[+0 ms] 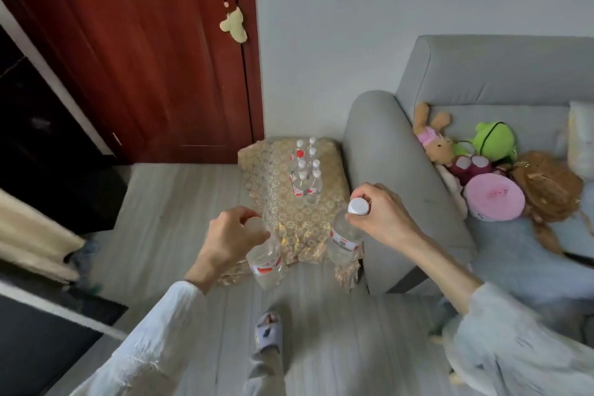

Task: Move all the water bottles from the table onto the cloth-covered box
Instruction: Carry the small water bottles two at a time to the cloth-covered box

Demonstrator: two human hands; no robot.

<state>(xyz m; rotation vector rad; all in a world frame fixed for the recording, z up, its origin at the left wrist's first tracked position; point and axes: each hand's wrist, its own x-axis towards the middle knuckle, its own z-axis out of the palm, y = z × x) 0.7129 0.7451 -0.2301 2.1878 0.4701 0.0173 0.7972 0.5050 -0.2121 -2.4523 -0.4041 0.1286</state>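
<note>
Both hands carry water bottles by the caps: left hand (229, 236) grips one (266, 262), right hand (382, 214) another (344, 239), over cloth-covered box (270, 170) mid-frame. Risk: bumping the standing cluster (305, 170) w/ either bottle, toppling them.

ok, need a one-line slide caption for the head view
Left hand and right hand each carry a water bottle toward the cloth-covered box.

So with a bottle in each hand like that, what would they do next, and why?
Probably lower both onto the gold cloth-covered box. The left hand and right hand each grip a bottle by its top, over the box's near edge, and the near cloth looks bare in front of the standing bottles.
</note>
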